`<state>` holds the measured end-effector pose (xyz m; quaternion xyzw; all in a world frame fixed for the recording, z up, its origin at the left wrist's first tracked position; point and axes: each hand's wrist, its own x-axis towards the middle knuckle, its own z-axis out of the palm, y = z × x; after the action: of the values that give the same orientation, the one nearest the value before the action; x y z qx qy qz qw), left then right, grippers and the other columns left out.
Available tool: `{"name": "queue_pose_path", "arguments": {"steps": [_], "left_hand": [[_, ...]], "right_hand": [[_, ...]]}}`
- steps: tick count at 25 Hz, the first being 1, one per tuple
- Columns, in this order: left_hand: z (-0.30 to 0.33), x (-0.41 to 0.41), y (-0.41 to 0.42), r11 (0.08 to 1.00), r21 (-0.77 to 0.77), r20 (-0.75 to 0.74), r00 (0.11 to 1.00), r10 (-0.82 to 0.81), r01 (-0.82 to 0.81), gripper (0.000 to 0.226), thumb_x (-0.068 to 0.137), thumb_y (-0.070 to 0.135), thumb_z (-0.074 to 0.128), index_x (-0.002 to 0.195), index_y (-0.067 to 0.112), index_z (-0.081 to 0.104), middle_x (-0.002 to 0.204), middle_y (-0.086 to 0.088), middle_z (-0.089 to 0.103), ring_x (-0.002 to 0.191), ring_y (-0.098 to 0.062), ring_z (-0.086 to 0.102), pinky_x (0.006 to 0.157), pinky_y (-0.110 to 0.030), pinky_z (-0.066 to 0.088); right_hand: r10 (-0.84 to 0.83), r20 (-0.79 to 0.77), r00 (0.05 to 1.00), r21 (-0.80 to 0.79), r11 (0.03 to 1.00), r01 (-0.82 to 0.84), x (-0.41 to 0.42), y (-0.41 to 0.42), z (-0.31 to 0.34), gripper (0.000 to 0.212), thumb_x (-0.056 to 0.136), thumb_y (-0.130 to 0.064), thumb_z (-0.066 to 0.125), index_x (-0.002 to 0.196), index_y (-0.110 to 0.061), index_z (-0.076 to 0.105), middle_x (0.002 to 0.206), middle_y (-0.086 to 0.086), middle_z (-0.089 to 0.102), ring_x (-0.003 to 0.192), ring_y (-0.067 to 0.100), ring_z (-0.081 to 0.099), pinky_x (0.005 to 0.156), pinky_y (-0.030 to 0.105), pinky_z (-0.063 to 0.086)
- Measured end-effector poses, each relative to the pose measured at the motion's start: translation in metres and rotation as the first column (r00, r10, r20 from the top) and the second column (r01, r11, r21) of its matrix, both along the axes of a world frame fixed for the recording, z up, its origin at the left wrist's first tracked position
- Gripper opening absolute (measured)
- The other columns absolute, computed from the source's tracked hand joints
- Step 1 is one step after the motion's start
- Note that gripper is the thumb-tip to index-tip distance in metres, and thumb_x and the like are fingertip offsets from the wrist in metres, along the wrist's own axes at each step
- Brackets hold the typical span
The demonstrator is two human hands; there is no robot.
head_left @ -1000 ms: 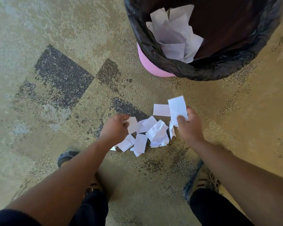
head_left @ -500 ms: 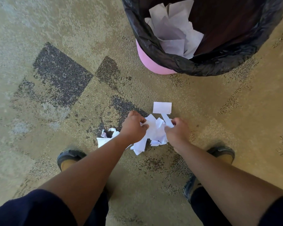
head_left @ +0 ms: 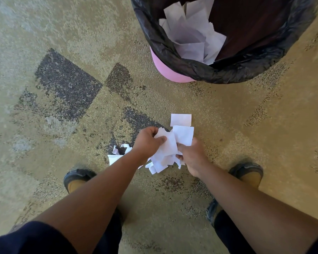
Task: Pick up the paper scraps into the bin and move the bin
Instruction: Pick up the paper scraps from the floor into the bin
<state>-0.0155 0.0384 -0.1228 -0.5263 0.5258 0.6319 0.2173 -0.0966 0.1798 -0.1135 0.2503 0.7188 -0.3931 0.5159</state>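
The left hand [head_left: 147,142] and right hand [head_left: 190,156] face each other with fingers curled inward, pinching one shared bundle of paper scraps [head_left: 166,149] between them; lower pieces of the bundle hang below the knuckles, and whether they touch the carpet [head_left: 228,125] cannot be told. Just beyond the right hand's fingertips, one flat rectangular scrap [head_left: 180,120] lies loose; behind the left wrist, a few small scraps [head_left: 117,153] lie on the carpet, ungathered. Well beyond both hands stands the pink bin [head_left: 165,70], fitted with a black liner [head_left: 228,72]; paper already deposited [head_left: 193,37] rests inside. Judged status: collection partly complete; the held bundle, the flat scrap and the small scraps remain to be binned; moving the bin has not begun.
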Motion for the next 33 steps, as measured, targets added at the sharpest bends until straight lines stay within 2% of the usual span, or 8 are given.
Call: {"name": "queue_pose_path", "arguments": {"steps": [3, 9, 13, 16, 20, 23, 28, 33], "left_hand": [[0.004, 0.002, 0.001, 0.984, 0.099, -0.028, 0.988, 0.150, -0.146, 0.009, 0.092, 0.008, 0.073, 0.094, 0.015, 0.069, 0.096, -0.006, 0.078, 0.085, -0.027, 0.075, 0.073, -0.041, 0.063], [0.019, -0.004, 0.007, 0.906, 0.161, -0.066, 0.911, 0.407, -0.393, 0.011, 0.092, 0.004, 0.072, 0.101, 0.010, 0.070, 0.094, -0.009, 0.078, 0.079, -0.026, 0.072, 0.070, -0.039, 0.060], [0.026, -0.012, 0.001, 0.883, 0.157, -0.096, 0.883, 0.460, -0.443, 0.011, 0.090, 0.001, 0.073, 0.098, 0.008, 0.070, 0.089, -0.009, 0.076, 0.074, -0.024, 0.069, 0.065, -0.038, 0.061], [0.029, -0.015, -0.010, 0.880, 0.198, -0.133, 0.878, 0.460, -0.431, 0.018, 0.094, -0.003, 0.066, 0.108, 0.008, 0.067, 0.093, -0.005, 0.075, 0.071, -0.015, 0.071, 0.056, -0.026, 0.056], [0.032, -0.011, -0.015, 0.920, 0.200, -0.185, 0.909, 0.373, -0.337, 0.032, 0.101, 0.001, 0.057, 0.130, 0.015, 0.061, 0.098, 0.002, 0.074, 0.081, -0.014, 0.071, 0.063, -0.029, 0.058], [0.034, -0.009, -0.020, 0.941, 0.181, -0.215, 0.922, 0.322, -0.287, 0.031, 0.102, 0.002, 0.056, 0.129, 0.015, 0.062, 0.095, 0.003, 0.075, 0.080, -0.014, 0.071, 0.073, -0.035, 0.059], [0.043, 0.001, -0.031, 0.922, 0.329, -0.254, 0.921, 0.296, -0.206, 0.028, 0.106, 0.008, 0.051, 0.128, 0.020, 0.062, 0.110, -0.004, 0.073, 0.098, -0.019, 0.068, 0.096, -0.045, 0.053], [0.070, -0.001, -0.030, 0.937, 0.301, -0.309, 0.912, 0.270, -0.175, 0.031, 0.107, 0.003, 0.044, 0.126, 0.022, 0.058, 0.105, 0.000, 0.075, 0.092, -0.017, 0.070, 0.076, -0.033, 0.060]], "right_hand": [[-0.062, 0.083, 0.995, -0.141, 0.987, 0.073, 0.000, -0.012, 0.015, 0.014, 0.094, -0.006, 0.065, 0.103, -0.015, 0.072, 0.094, 0.005, 0.079, 0.084, 0.020, 0.074, 0.080, 0.041, 0.058], [-0.151, 0.126, 0.980, -0.312, 0.932, 0.184, -0.001, -0.029, 0.029, 0.026, 0.106, -0.025, 0.049, 0.108, -0.016, 0.074, 0.100, 0.009, 0.079, 0.088, 0.020, 0.075, 0.082, 0.041, 0.058], [-0.153, 0.079, 0.985, -0.318, 0.933, 0.170, 0.000, -0.037, 0.032, 0.030, 0.100, -0.026, 0.064, 0.123, -0.008, 0.067, 0.115, 0.019, 0.074, 0.102, 0.035, 0.073, 0.098, 0.059, 0.054], [-0.122, 0.045, 0.992, -0.272, 0.954, 0.129, -0.001, -0.037, 0.029, 0.025, 0.096, -0.006, 0.066, 0.121, -0.008, 0.066, 0.116, 0.020, 0.074, 0.109, 0.046, 0.069, 0.096, 0.068, 0.051], [-0.064, -0.003, 0.998, -0.221, 0.973, 0.061, -0.007, -0.040, 0.031, 0.027, 0.094, 0.000, 0.067, 0.118, -0.011, 0.066, 0.111, 0.014, 0.076, 0.101, 0.041, 0.073, 0.090, 0.062, 0.057], [-0.083, -0.006, 0.997, -0.241, 0.967, 0.079, -0.009, -0.042, 0.034, 0.028, 0.092, 0.003, 0.067, 0.117, -0.011, 0.066, 0.111, 0.015, 0.076, 0.101, 0.042, 0.073, 0.086, 0.056, 0.060], [-0.072, 0.022, 0.997, -0.294, 0.953, 0.075, -0.011, -0.040, 0.042, 0.030, 0.091, 0.003, 0.068, 0.118, -0.012, 0.066, 0.118, 0.016, 0.074, 0.112, 0.040, 0.069, 0.097, 0.067, 0.052], [-0.053, 0.015, 0.998, -0.342, 0.938, 0.055, -0.011, -0.044, 0.053, 0.031, 0.092, 0.005, 0.066, 0.118, -0.012, 0.066, 0.116, 0.016, 0.074, 0.111, 0.041, 0.069, 0.095, 0.064, 0.054]]}}
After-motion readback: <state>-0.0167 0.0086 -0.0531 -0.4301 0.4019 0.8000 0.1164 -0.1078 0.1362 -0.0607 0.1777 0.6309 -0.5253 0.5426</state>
